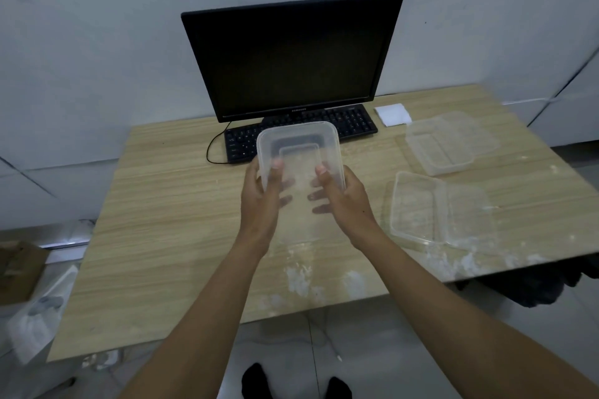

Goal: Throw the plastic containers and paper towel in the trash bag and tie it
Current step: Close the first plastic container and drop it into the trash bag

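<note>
Three clear containers are showing: the held container (299,146), which two hands are gripping, the left hand (259,194) and the right hand (345,199), plus the far container (450,142) and the near container (421,207), both lying on the one table (162,204). The near one may be overlapping a second piece; blur is hiding that. One paper towel (393,114), one monitor (291,58) and one keyboard (350,121) are sitting there. Two feet are standing below, the left foot (256,381) and the right foot (338,387). One box (19,269) is lying on the floor.

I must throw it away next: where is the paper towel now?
Head view: the paper towel lies back right on the table, just right of the keyboard.
</note>
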